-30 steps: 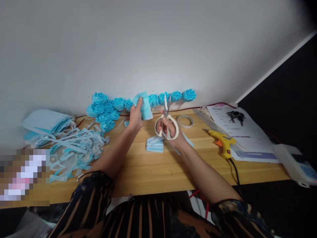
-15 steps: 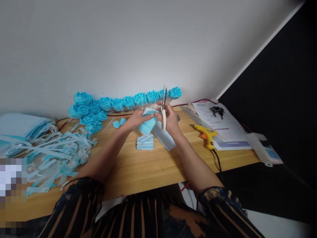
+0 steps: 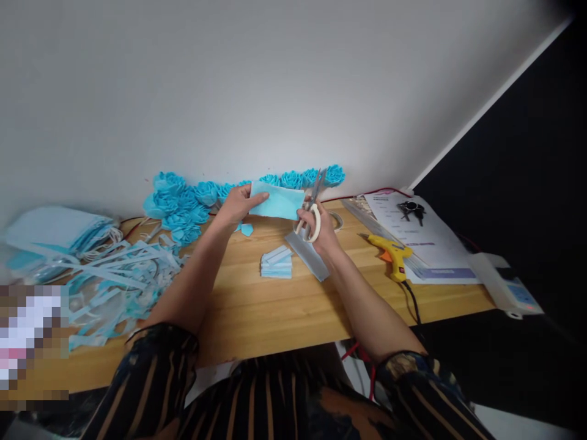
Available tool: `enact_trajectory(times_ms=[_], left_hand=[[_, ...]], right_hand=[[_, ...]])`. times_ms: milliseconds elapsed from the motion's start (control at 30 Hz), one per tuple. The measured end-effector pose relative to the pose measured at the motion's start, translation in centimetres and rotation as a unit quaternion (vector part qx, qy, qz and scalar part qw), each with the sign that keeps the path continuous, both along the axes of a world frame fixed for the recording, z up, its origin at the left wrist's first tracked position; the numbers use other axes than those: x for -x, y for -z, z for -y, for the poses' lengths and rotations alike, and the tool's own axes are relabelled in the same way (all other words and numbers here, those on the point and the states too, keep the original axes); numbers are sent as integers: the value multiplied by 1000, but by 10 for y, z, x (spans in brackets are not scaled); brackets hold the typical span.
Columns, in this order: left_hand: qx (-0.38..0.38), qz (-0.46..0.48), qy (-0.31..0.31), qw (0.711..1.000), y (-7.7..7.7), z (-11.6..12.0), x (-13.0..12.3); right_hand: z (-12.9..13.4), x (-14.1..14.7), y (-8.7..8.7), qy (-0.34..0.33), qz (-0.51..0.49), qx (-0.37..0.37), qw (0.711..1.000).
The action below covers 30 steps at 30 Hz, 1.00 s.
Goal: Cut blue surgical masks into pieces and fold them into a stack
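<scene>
My left hand [image 3: 239,205] pinches the left end of a light blue rectangular sheet [image 3: 279,203], thumb on top. At the sheet's lower right corner, my right hand [image 3: 321,226] grips it and also holds white-handled scissors [image 3: 313,221], whose blades point up and are slightly parted. Below the hands, a small stack of folded blue pieces [image 3: 276,264] lies on the wooden table [image 3: 257,318]. A grey-blue strip [image 3: 310,255] lies right of the stack. Small blue cut pieces [image 3: 246,230] rest under my left hand.
Blue fabric flowers [image 3: 177,205] line the wall. At left are a pile of strips [image 3: 123,281] and stacked blue sheets [image 3: 57,229]. To the right lie a yellow glue gun [image 3: 392,252], papers [image 3: 426,253], keys [image 3: 411,211], a tape roll [image 3: 338,221] and a white box [image 3: 504,284].
The blue sheet, bunched between my hands before, is now spread flat. My hands have moved apart, and the scissors have tilted with their blades parted. The view has shifted slightly.
</scene>
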<state>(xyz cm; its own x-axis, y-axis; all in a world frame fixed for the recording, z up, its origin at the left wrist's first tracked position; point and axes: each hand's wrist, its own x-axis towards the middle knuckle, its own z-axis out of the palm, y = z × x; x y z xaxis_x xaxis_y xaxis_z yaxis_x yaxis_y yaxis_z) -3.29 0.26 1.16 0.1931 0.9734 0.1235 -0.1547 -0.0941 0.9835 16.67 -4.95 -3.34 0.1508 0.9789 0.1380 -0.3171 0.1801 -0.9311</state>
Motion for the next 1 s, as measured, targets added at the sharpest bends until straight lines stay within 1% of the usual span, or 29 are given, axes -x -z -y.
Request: enact_trajectory(times_ms=[67,133,200,233,267,367,433,500,567,633,700,767,800,833,900,967,1000], left_hand=[[-6,9,-16,1000,-5,4,-4],[-17,20,-39,999,-8,7,-7],[-32,30,-64,997,-9,8,-9],[-38,32,-75,996,-8,8,-10],[-41,33,-85,995,-7,8,-11],[-38,51,-109,992,1,6,-17],[-37,70,-119,990,7,6,-23],[-32,78,-116,990,12,7,-29],[-17,76,-89,993,13,10,-36],[3,82,-40,996,12,15,-40],[9,102,-9,995,8,18,-42],[-4,120,-15,993,6,18,-40],[-13,120,-28,992,7,16,-39],[-20,113,-41,993,9,13,-37],[-21,73,-63,995,17,5,-33],[-16,17,-74,997,29,-3,-30],[-1,-14,-55,998,35,-6,-30]], right_hand=[[0,0,2,12,29,-7,999],[0,-1,3,74,88,-49,992],[2,-2,2,141,148,-100,974],[3,-1,2,156,173,-120,965],[5,0,2,158,196,-133,959],[11,7,3,126,268,-164,941],[14,12,5,111,318,-189,922],[15,15,7,108,355,-204,906],[15,15,8,114,366,-205,901],[15,15,6,117,337,-186,916],[14,13,2,104,266,-145,947],[13,10,-1,63,163,-94,980],[12,9,-2,36,105,-72,991],[11,8,-3,8,48,-52,997],[8,6,-3,-30,-46,-23,998],[5,4,-2,-40,-96,-7,995],[4,3,-1,-40,-106,-5,994]])
